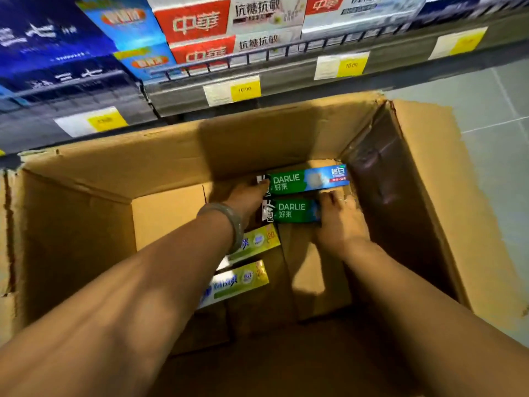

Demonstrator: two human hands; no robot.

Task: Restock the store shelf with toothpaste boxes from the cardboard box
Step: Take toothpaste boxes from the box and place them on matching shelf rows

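Both bare arms reach down into the open cardboard box (160, 164), which stands on the floor directly below the shelf edge (286, 73). The left hand (246, 196), a pale bangle (229, 222) on its wrist, lies against the left ends of two green Darlie toothpaste boxes; its fingertips touch the dark left end of the upper Darlie box (309, 179), but whether the fingers are apart or curled around anything cannot be told, as they are blurred and partly hidden. The right hand (340, 222) sits at the right end of the lower Darlie box (294, 212), fingers close together and pressed against that end, a ring visible on one finger; a full clamp cannot be confirmed. The upper Darlie box extends to the right past the right fingertips, just beyond them toward the far wall of the carton. Nearer than the left wrist, two yellow toothpaste boxes (240, 282) lie side by side on the carton floor, partly covered by the left forearm. Above, the shelf holds red-and-white toothpaste boxes (200, 24) and blue boxes (57, 38), with yellow price tags (244, 88) along its front.
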